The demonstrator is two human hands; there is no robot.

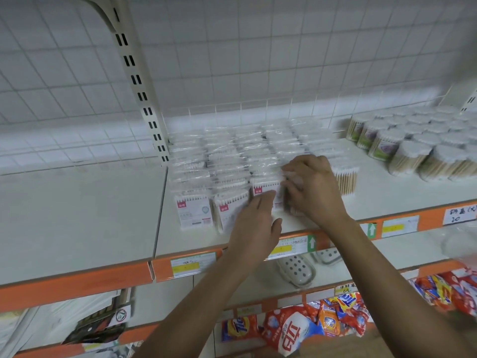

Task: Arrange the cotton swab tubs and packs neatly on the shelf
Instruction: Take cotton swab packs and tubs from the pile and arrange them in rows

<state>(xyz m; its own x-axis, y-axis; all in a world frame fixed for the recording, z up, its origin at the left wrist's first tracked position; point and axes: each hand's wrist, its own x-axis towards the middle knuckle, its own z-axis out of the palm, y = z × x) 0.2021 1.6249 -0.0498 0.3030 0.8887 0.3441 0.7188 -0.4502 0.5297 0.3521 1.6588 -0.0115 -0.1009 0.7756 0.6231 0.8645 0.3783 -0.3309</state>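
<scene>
Up top, white squared wall (258, 47), tiled perhaps, or wire mesh over panel, too blurred to call. Cream slotted upright (136, 81) down the left-centre. Pale shelf (77, 215) boards, a seam between two of them just below the upright. Orange front strip (77, 282) along the edge, yellow-and-white price tags (193, 263) fixed on, one handwritten label (459, 214) far right. Below, a second tier with grey soap dishes (296, 271). Lower still, bright detergent bags (296, 329) in red, orange and blue; dark boxes (98, 329) at lower left. Even, cool white light, soft shadows.
</scene>
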